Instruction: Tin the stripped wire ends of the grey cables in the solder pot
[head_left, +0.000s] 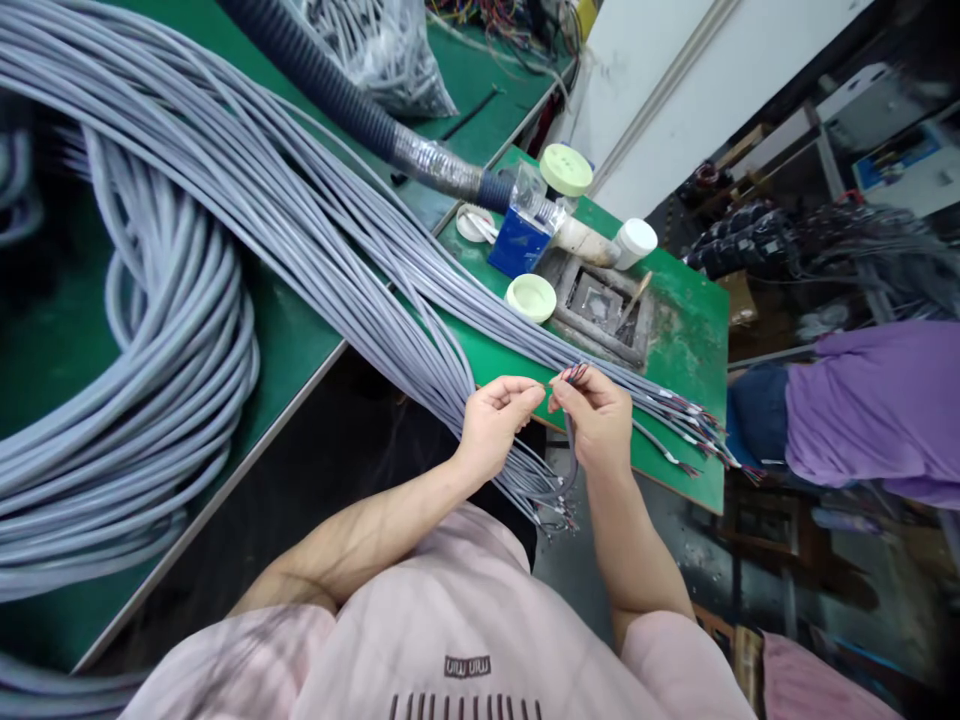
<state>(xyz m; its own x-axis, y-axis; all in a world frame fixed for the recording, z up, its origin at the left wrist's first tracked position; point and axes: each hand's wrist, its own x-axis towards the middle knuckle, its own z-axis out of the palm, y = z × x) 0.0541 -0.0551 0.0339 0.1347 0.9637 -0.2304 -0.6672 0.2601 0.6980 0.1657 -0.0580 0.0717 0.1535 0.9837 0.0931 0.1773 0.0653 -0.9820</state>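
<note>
Cables (330,262) on tables (686,310) near white panel (630,60)

A person's left hand (491,430) and right hand (602,425) nearly meet at a gray cable's end (571,440), colored wires (574,373) showing in the right. Around them: coiled cable (202,390) at nine o'clock, a ribbed hose (442,165) at eleven, a white tub (637,243) at one, a purple-shirted co-worker (874,410) at three.
</note>
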